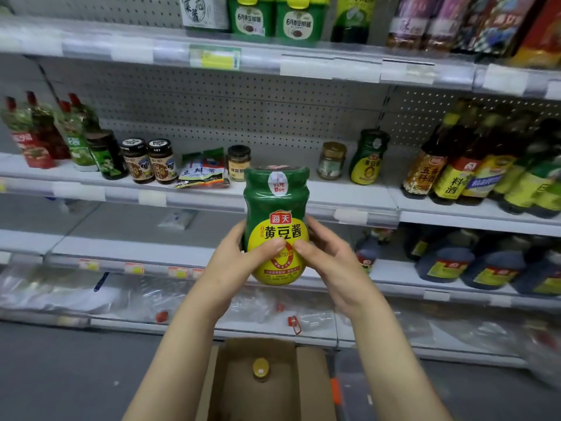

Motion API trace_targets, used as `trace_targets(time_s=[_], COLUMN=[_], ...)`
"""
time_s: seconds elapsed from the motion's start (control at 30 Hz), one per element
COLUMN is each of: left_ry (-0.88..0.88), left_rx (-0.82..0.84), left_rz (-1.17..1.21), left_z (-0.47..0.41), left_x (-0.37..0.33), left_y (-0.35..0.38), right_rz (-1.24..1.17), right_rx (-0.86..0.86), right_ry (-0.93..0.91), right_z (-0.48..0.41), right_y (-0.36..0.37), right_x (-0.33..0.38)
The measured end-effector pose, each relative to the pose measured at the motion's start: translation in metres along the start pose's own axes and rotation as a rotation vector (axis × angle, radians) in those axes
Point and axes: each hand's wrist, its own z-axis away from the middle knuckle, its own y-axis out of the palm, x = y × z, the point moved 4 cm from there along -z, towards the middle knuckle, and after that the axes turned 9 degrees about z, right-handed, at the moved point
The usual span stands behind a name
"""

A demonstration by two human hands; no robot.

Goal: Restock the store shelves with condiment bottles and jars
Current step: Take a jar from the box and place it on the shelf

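Note:
I hold a green jar with a yellow label (275, 208) upright in front of the middle shelf (194, 189). My left hand (233, 256) grips its left side, thumb across the label. My right hand (331, 256) grips its right side, thumb on the label too. A matching green jar (367, 158) stands on the middle shelf to the right. Below me an open cardboard box (312, 381) holds a bottle with a yellow cap (261, 368).
The middle shelf carries dark jars (148, 161), a flat sauce packet (203, 173), a small jar (239, 162) and a clear jar (331, 161). Tall bottles (449, 165) crowd the right side. Green tubs (273, 16) sit on the top shelf. Dark jugs (473, 262) fill the lower right shelf.

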Motion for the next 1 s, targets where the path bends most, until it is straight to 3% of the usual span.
trace_targets(time_s=[0.23,0.67,1.0], left_ry=[-0.001,-0.012,-0.093], left_rx=[0.017,0.062,0.013], left_rz=[0.05,0.049,0.04], left_z=[-0.008,-0.016,-0.047], left_x=[0.001,0.043,0.07], left_y=[0.065,0.258,0.27], right_rz=[0.015,0.012,0.0], right_rx=[-0.054,-0.076,-0.08], right_ry=[-0.041,-0.032,0.061], right_z=[0.02,0.086,0.066], right_y=[-0.06,-0.249,-0.275], right_x=[0.007,0.011,-0.02])
